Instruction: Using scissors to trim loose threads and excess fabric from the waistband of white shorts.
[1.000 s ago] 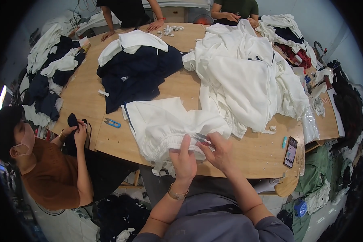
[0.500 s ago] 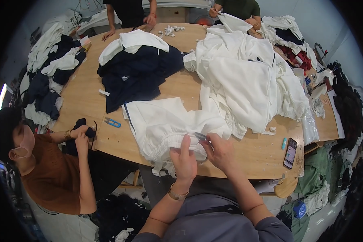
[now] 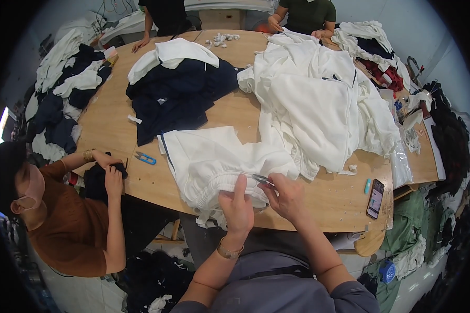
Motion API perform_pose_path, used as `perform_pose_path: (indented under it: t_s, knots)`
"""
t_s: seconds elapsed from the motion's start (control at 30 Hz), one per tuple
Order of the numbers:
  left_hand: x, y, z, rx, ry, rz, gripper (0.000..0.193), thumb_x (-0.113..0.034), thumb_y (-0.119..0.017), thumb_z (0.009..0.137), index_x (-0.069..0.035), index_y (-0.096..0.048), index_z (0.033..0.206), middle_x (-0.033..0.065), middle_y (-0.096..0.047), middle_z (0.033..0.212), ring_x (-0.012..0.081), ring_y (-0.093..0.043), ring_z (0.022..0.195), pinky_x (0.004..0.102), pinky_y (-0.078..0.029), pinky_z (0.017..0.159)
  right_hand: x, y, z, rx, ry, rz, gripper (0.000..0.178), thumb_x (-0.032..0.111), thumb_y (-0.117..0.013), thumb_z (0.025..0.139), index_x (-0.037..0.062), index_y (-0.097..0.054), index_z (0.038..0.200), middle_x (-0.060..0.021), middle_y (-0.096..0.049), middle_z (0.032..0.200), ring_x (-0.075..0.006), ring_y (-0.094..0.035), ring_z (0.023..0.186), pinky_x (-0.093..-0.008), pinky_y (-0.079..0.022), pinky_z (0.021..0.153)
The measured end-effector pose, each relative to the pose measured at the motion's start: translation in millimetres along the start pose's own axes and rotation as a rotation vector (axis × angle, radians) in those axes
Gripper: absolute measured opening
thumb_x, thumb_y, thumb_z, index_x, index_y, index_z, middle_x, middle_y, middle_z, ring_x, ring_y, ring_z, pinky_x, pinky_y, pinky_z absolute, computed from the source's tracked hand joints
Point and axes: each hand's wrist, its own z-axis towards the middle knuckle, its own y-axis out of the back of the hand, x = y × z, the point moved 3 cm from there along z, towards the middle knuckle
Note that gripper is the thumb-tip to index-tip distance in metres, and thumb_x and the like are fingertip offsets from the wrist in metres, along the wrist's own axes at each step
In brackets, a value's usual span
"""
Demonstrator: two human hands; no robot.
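Left grip clasps white garment; right grip, snips.

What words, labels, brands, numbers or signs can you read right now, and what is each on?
No text can be read.
Phone screen: lit, contents too small to read.
Pale patch on the navy garment: too small to tell whether it bears print.
White gathered garment: no lettering visible.

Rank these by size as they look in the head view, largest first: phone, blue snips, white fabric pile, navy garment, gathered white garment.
White fabric pile
Navy garment and gathered white garment: too alike to rank
Phone
Blue snips
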Motion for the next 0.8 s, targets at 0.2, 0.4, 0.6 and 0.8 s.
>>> perform_pose_path:
  t_s: [0.2, 0.4, 0.6, 0.8]
  knots:
    - [1.8, 3.9, -0.5, -0.021, 0.009, 0.054, 0.006, -0.005, -0.054, 0.086, -0.004, -0.056, 0.081, -0.0034, -0.054, 0.083, 0.0006, -0.046, 0.073, 0.018, -0.036, 0.059, 1.5, 2.3, 4.4, 0.034, 0.027, -0.016, 0.021, 0.021, -0.064, 0.077, 0.0064, -0.049, 0.078, -0.0052, -0.05, 0.06, -0.0223, -0.052, 0.051, -0.0328, -0.038, 0.043]
    - [-1.4, -2.3, 0.5, -0.071, -0.017, 0.04, 0.007, -0.006, -0.054, 0.086, -0.003, -0.056, 0.08, -0.0038, -0.054, 0.081, 0.0004, -0.045, 0.071, 0.0179, -0.035, 0.057, -0.5, 4.0, 3.9, 0.044, -0.002, 0.0, 0.02, 0.016, -0.067, 0.074, 0.0053, -0.051, 0.077, -0.007, -0.055, 0.06, -0.0242, -0.053, 0.049, -0.0323, -0.038, 0.043]
    - [-0.8, 0.3, 0.0, -0.044, -0.015, 0.059, 0.007, -0.005, -0.054, 0.086, -0.003, -0.056, 0.079, -0.0034, -0.054, 0.081, 0.0007, -0.045, 0.071, 0.0179, -0.035, 0.059, 1.6, 4.3, 5.3, 0.064, -0.004, 0.013, 0.021, 0.023, -0.063, 0.078, 0.0069, -0.049, 0.078, -0.006, -0.052, 0.063, -0.0236, -0.052, 0.051, -0.0335, -0.038, 0.043]
    - [1.7, 5.5, 0.3, 0.02, -0.018, 0.055, 0.005, -0.004, -0.053, 0.086, -0.002, -0.056, 0.083, -0.0023, -0.055, 0.084, 0.0018, -0.047, 0.074, 0.0186, -0.037, 0.061, 0.3, 3.1, 4.9, 0.097, -0.024, 0.044, 0.021, 0.023, -0.063, 0.079, 0.0065, -0.049, 0.078, -0.0077, -0.053, 0.06, -0.0255, -0.053, 0.049, -0.0345, -0.038, 0.043]
